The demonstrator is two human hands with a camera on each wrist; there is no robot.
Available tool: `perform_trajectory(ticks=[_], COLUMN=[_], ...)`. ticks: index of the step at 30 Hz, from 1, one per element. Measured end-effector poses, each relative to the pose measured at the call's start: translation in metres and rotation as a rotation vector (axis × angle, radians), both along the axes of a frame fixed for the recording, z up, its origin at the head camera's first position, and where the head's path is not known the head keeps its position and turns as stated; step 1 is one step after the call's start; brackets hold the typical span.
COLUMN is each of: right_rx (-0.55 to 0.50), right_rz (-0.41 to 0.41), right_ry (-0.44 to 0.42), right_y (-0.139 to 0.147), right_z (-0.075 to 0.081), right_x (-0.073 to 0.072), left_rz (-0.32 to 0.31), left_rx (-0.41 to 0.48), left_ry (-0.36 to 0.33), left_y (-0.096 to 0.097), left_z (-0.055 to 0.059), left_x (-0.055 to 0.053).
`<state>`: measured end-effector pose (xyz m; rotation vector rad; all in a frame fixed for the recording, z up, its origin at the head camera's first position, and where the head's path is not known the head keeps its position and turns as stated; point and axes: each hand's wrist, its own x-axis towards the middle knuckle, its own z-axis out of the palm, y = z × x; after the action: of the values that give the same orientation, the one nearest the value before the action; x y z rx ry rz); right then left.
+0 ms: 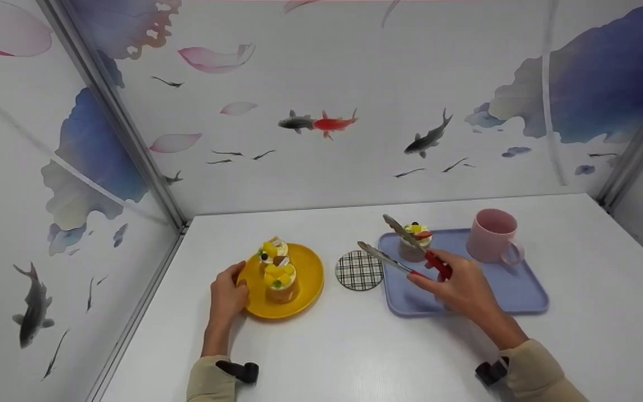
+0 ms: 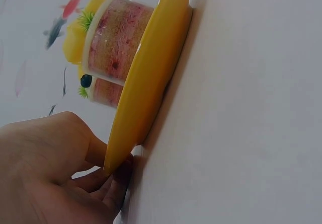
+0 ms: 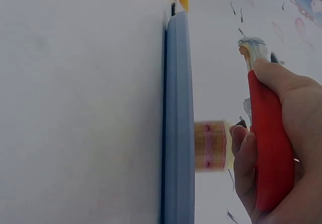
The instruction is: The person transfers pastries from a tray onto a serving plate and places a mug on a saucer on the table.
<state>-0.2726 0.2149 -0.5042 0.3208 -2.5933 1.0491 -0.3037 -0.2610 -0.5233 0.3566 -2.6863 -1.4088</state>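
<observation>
My left hand (image 1: 229,294) grips the left rim of a round yellow plate (image 1: 309,279), thumb on top and fingers under the edge, as the left wrist view shows. Two small layered cakes stand on that plate: a front cake (image 1: 281,283) topped with yellow fruit, and a back cake (image 1: 274,249) partly hidden behind it. In my right hand (image 1: 464,285) are metal tongs with red handles (image 3: 271,148), their arms spread apart and nothing between the tips. The tongs hang over the left part of a blue tray (image 1: 500,290), where a third cake (image 1: 412,251) stands partly behind them.
A pink mug (image 1: 492,237) stands at the tray's back right, handle toward the right front. Between plate and tray lies a round checked coaster (image 1: 359,271). White panels (image 1: 355,67) printed with fish and petals rise behind and to the left of the white table (image 1: 344,357).
</observation>
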Motion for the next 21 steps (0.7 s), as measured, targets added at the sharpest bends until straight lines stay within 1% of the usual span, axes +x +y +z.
perform_trajectory(ticks=[2,6,9,15,21], right_rx=[-0.005,-0.013,-0.021,-0.031,-0.045], right_rz=[-0.010,-0.035,-0.056,-0.095,-0.125], right_ry=[0.015,0.081,0.109,0.096,0.063], right_y=[0.004,0.013,0.018,0.024,0.028], right_z=[0.000,-0.001,-0.001,-0.001,-0.002], right_x=[0.000,-0.002,-0.004,-0.006,-0.006], left_rz=[-0.002,-0.009,-0.009,-0.003,-0.005], left_rx=[-0.002,-0.003,-0.006,0.005,0.019], left_ry=[-0.003,0.001,0.003,-0.009,-0.020], left_y=[0.000,0.000,0.000,0.000,0.000], left_z=[0.000,0.000,-0.001,-0.001,-0.001], left_x=[0.000,0.000,0.001,0.002,0.001])
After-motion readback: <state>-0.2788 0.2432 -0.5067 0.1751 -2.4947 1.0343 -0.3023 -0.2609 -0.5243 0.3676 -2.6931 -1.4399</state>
